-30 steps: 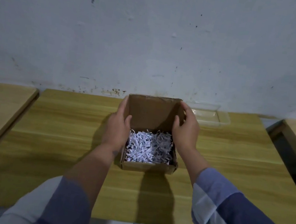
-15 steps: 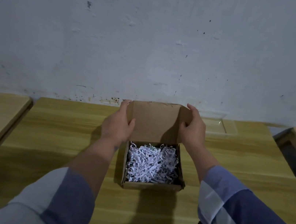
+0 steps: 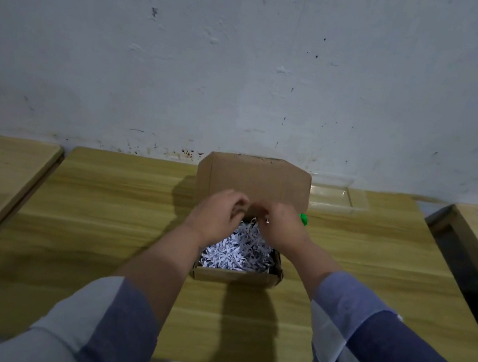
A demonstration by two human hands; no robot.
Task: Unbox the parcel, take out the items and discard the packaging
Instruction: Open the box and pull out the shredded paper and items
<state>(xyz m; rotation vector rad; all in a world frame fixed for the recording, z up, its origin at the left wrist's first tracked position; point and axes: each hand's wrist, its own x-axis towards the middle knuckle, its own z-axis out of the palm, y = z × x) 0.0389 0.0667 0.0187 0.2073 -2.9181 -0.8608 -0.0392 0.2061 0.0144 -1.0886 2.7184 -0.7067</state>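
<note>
Presently the box [image 3: 238,261] sits open on the tabletop [image 3: 101,222]; our left hand [image 3: 217,214] and right hand [image 3: 282,226] hover curled over the shredded paper [image 3: 236,251], grasp unclear. We advise parting filler gently.

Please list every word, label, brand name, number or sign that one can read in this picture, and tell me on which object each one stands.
None: no readable text shows anywhere.
Open brown cardboard box, raised lid: plain, no label or print.
White shredded paper filling: dark flecks on the strips, too small and blurred to read.
Clear plastic tray: no marking.
Small green object beside the right hand: mostly hidden, no text seen.
</note>
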